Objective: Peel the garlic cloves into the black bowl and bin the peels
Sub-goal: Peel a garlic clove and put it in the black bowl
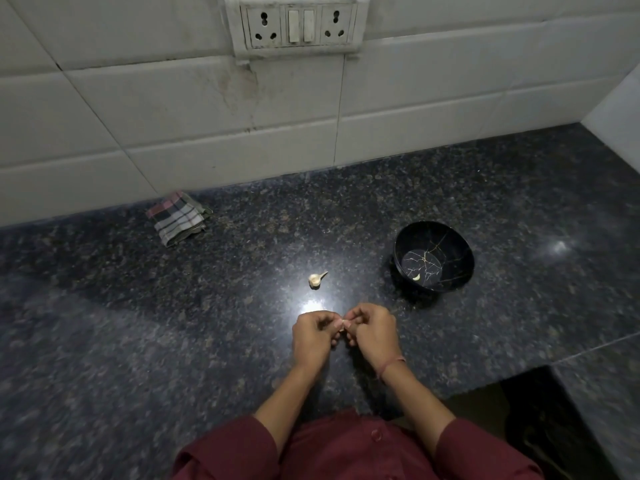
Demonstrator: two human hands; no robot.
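Wore maroon sleeves [225,455] and a pink wrist thread [393,365]. Looked down on a black tabletop [173,306] flecked brown and grey. Had a black bowl [453,251] veined in gold, a cream garlic clove [416,277] inside, and an off-white garlic piece [315,279]. Faced off-white tiles [173,116], a stained white socket plate [299,26] and a cloth [176,218] checked pink, grey and white.

Granite counter [138,323] bears cloth [176,218], garlic piece [315,279], black bowl [462,258].
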